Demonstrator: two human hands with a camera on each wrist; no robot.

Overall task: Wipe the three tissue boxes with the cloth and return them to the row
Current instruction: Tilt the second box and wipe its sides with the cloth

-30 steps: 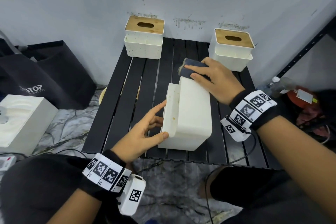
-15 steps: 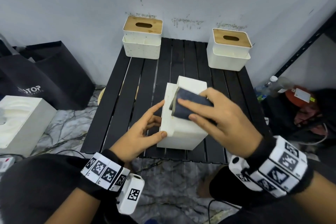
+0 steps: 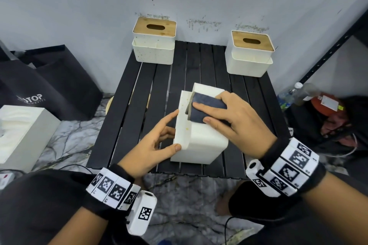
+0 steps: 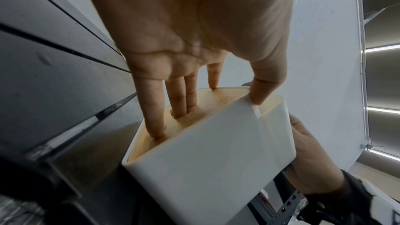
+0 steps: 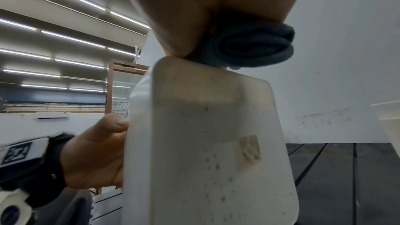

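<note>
Here's the middle tissue box (image 3: pixel 201 139), tipped onto its side on the near part of the black slatted table (image 3: pixel 127 125), wooden lid facing left. The left hand (image 3: pixel 153 145) braces it: thumb hooked over the near top edge, and from the left wrist view the fingers (image 4: pixel 155 109) reach flat against the wooden lid, two of them dipping into the slot. So that hand is gripping the box, thumb on one side, fingers on the other.

On top, the right hand (image 3: pixel 237 117) presses a folded dark blue cloth (image 3: pixel 203 109) down on the upturned white face, towards its far left edge. Fingers lie stretched and flat over the cloth, not curled round it. In the right wrist view the cloth (image 5: pixel 249 47) bunches under the palm, touching the box, and small brownish specks dot the box's white wall.

The other two tissue boxes stand upright at the back against the wall, one at the far left (image 3: pixel 154 41), one at the far right (image 3: pixel 250 53), well apart, lids up.

A black bag (image 3: pixel 49 83) sits on the floor to the left.
</note>
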